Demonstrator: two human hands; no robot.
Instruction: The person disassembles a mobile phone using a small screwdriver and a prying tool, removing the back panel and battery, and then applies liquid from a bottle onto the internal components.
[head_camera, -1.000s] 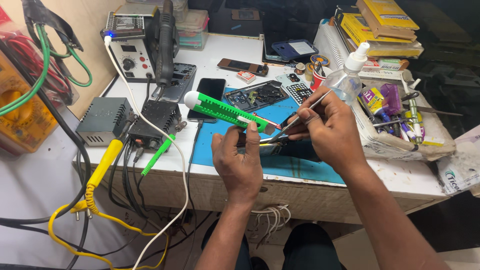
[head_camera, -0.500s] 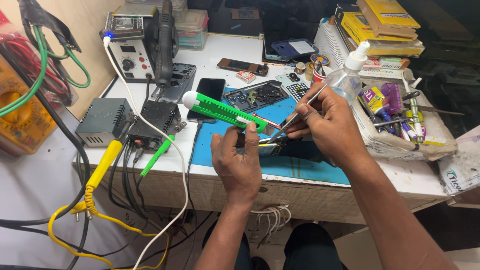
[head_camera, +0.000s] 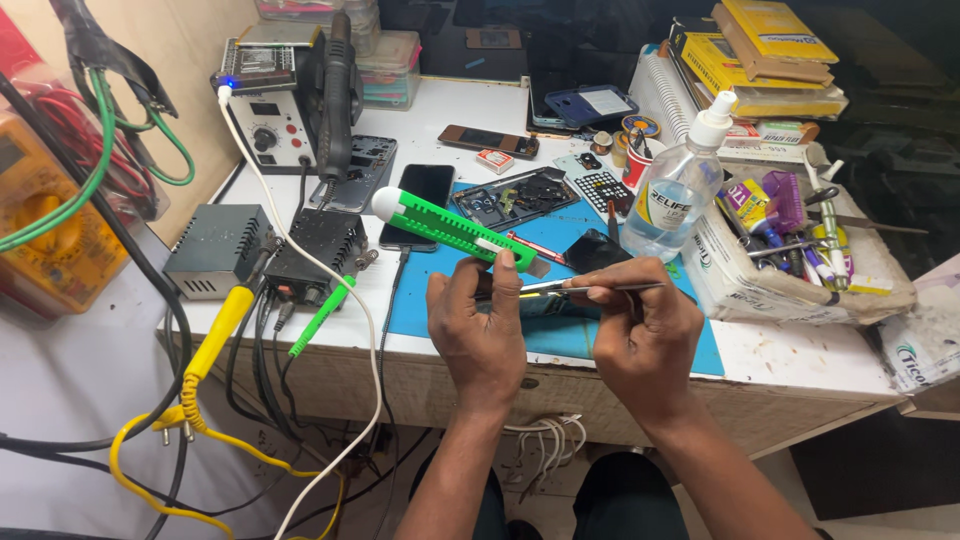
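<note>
While a clear spray bottle (head_camera: 678, 195) and a dismantled phone (head_camera: 515, 197) crowd the blue mat (head_camera: 640, 340), the left hand (head_camera: 478, 330) grips a green utility knife (head_camera: 450, 226). The right hand (head_camera: 645, 330) pinches metal tweezers (head_camera: 590, 287) (the small part between both hands is hidden).

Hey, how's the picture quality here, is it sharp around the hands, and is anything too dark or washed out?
Head view: the left hand, right hand and green utility knife are sharp and evenly lit; the top right corner falls into near-black shadow; the white tabletop looks bright but not blown out; straight edges bow slightly toward the frame's borders.
</note>
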